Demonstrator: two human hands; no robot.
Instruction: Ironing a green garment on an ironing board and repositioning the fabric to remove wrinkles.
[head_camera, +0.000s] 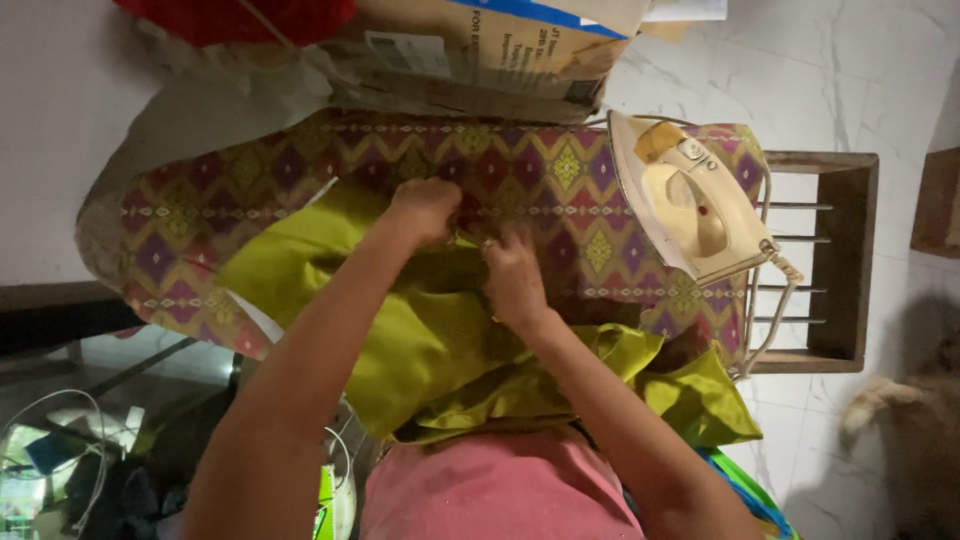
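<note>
My left hand and right hand each had a closed grip on the green cloth lying across the ironing board; pulling it taut seemed wise, clear of the iron.

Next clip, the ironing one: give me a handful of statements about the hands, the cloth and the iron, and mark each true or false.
1. Both hands, the left hand and the right hand, are on the shiny yellow-green fabric. True.
2. The cream-coloured electric iron is in the right hand. False: it rests untouched at the board's end, beside the metal wire rack.
3. The ironing board's cover is plain white. False: it is a purple, red and yellow diamond-patterned cover.
4. A torn brown cardboard box sits beyond the board. True.
5. The fabric lies flat and smooth all over. False: it is bunched and folded near the person's pink top.
</note>
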